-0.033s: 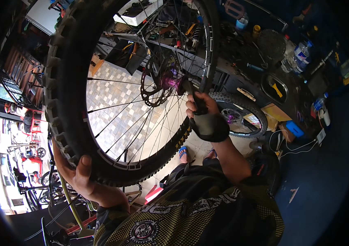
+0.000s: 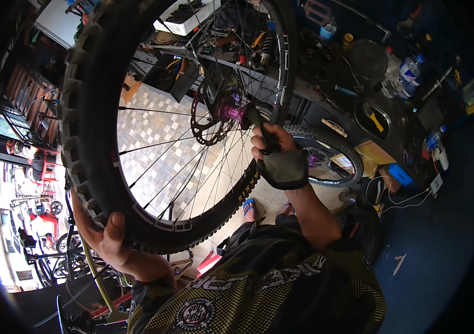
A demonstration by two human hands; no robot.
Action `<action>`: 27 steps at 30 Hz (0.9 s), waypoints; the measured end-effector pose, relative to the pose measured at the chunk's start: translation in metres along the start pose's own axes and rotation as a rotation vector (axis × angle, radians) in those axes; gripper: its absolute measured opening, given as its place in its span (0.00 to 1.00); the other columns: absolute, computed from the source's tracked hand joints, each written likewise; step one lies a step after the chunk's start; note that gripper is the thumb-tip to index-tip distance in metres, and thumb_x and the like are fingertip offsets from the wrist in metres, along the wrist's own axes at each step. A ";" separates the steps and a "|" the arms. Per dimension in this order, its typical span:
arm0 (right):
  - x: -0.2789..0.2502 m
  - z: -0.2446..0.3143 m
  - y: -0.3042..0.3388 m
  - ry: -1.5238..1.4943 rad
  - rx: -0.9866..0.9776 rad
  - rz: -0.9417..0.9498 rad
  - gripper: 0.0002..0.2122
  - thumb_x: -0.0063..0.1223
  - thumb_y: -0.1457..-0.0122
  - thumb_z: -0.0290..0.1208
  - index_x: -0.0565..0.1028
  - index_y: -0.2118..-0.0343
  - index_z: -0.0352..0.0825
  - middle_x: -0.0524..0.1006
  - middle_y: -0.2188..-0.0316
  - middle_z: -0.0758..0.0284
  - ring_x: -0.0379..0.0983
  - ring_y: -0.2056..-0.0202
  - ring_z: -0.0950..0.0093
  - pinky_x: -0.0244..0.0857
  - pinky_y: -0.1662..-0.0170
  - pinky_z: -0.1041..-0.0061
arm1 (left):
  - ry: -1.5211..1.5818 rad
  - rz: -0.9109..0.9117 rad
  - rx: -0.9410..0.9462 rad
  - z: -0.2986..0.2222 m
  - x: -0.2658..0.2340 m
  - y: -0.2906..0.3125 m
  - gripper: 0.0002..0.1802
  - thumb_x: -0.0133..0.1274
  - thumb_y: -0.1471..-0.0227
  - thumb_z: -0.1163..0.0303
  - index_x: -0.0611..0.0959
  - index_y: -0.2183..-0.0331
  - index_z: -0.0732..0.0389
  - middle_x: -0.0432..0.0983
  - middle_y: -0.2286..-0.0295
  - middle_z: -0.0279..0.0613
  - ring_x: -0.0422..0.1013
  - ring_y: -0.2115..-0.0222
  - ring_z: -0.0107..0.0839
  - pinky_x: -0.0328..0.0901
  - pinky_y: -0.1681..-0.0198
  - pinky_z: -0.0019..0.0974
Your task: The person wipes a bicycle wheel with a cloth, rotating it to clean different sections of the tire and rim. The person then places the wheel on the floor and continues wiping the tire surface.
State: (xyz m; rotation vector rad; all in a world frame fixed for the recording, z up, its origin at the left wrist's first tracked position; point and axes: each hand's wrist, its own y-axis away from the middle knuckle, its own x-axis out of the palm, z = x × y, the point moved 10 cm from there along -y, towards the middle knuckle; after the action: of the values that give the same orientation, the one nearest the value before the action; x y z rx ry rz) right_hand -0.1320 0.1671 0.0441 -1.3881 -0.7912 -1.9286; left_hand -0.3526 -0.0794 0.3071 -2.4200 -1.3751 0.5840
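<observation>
A large bicycle wheel with a knobby black tyre (image 2: pixel 89 111) is held up in front of me. My left hand (image 2: pixel 106 239) grips the tyre at its lower left edge, thumb over the tread. My right hand (image 2: pixel 279 158), in a black fingerless glove, is closed around a black tool handle (image 2: pixel 257 119) that reaches up to the purple hub (image 2: pixel 231 111). A brake disc (image 2: pixel 206 119) sits on the hub, with spokes fanning out around it.
A second wheel (image 2: pixel 331 147) stands behind my right hand. A cluttered workbench (image 2: pixel 359 78) with tools, bottles and a blue box (image 2: pixel 401 174) runs along the right. Bicycles (image 2: pixel 42 217) stand at the far left. Below the wheel lies tiled floor (image 2: pixel 159 139).
</observation>
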 end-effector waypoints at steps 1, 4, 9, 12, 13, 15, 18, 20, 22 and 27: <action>-0.001 0.000 -0.001 -0.053 0.003 -0.002 0.14 0.44 0.32 0.39 0.73 0.50 0.37 0.62 0.80 0.75 0.58 0.78 0.81 0.54 0.73 0.81 | -0.007 0.017 0.005 0.001 0.000 0.000 0.56 0.68 0.62 0.58 0.64 0.36 0.74 0.69 0.44 0.56 0.68 0.45 0.42 0.59 0.38 0.42; -0.002 -0.001 -0.006 -0.032 -0.034 -0.068 0.14 0.45 0.33 0.37 0.74 0.50 0.37 0.64 0.79 0.76 0.60 0.77 0.81 0.55 0.73 0.81 | -0.007 -0.020 0.002 -0.001 0.004 0.001 0.56 0.67 0.63 0.57 0.64 0.36 0.75 0.69 0.44 0.56 0.69 0.45 0.42 0.59 0.39 0.42; 0.021 0.041 0.005 1.285 -0.573 -0.298 0.15 0.49 0.37 0.28 0.77 0.48 0.33 0.69 0.77 0.72 0.70 0.74 0.76 0.63 0.71 0.76 | -0.019 -0.005 0.001 0.001 0.007 -0.002 0.56 0.68 0.62 0.57 0.64 0.36 0.74 0.69 0.44 0.56 0.69 0.45 0.43 0.59 0.39 0.42; 0.060 0.048 0.017 2.058 -0.722 -0.249 0.16 0.54 0.40 0.26 0.78 0.49 0.31 0.76 0.64 0.59 0.78 0.71 0.63 0.71 0.66 0.66 | 0.007 0.009 -0.024 0.007 0.012 -0.006 0.56 0.68 0.62 0.56 0.65 0.36 0.74 0.69 0.44 0.55 0.69 0.45 0.42 0.59 0.39 0.42; 0.060 0.052 0.018 2.201 -0.570 -0.256 0.16 0.55 0.40 0.27 0.79 0.50 0.30 0.77 0.60 0.56 0.79 0.70 0.60 0.73 0.64 0.64 | 0.014 0.019 -0.021 0.010 0.011 -0.009 0.56 0.68 0.62 0.56 0.65 0.36 0.74 0.70 0.44 0.55 0.69 0.45 0.42 0.59 0.39 0.42; 0.048 0.066 0.023 2.113 -0.463 -0.215 0.20 0.57 0.38 0.32 0.76 0.44 0.31 0.75 0.53 0.51 0.78 0.58 0.55 0.73 0.53 0.64 | 0.020 0.035 -0.022 0.015 0.008 -0.015 0.56 0.68 0.62 0.56 0.65 0.36 0.74 0.70 0.44 0.55 0.69 0.45 0.42 0.59 0.39 0.42; 0.042 0.083 0.036 1.873 -0.734 -0.190 0.22 0.52 0.33 0.35 0.71 0.39 0.30 0.73 0.47 0.46 0.73 0.45 0.57 0.66 0.42 0.62 | 0.013 0.044 -0.034 0.020 0.004 -0.017 0.56 0.69 0.62 0.56 0.65 0.36 0.73 0.70 0.44 0.55 0.69 0.45 0.42 0.59 0.39 0.42; 0.027 0.097 0.032 1.478 -0.777 -0.242 0.21 0.51 0.32 0.34 0.71 0.40 0.28 0.73 0.46 0.49 0.72 0.45 0.64 0.65 0.42 0.67 | 0.015 0.044 -0.041 0.018 0.008 -0.017 0.56 0.68 0.62 0.56 0.65 0.36 0.73 0.70 0.44 0.55 0.69 0.45 0.42 0.59 0.39 0.42; 0.018 0.109 0.024 1.195 -0.823 -0.306 0.19 0.53 0.32 0.34 0.72 0.43 0.27 0.75 0.50 0.55 0.72 0.48 0.71 0.65 0.45 0.71 | 0.009 0.014 -0.057 0.020 0.007 -0.016 0.56 0.68 0.61 0.56 0.65 0.36 0.74 0.69 0.44 0.55 0.69 0.45 0.43 0.59 0.38 0.43; 0.043 0.114 -0.020 1.266 -0.938 -0.545 0.12 0.57 0.33 0.36 0.73 0.59 0.30 0.79 0.72 0.63 0.76 0.70 0.72 0.69 0.64 0.73 | -0.034 -0.020 -0.049 0.020 0.000 -0.014 0.56 0.68 0.61 0.56 0.64 0.36 0.74 0.69 0.43 0.56 0.69 0.44 0.44 0.58 0.37 0.44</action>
State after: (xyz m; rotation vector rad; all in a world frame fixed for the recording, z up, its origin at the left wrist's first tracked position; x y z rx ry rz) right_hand -0.0915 0.2611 0.1137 -0.0015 0.4815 -3.1386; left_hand -0.3723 -0.0715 0.2961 -2.4426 -1.4417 0.5964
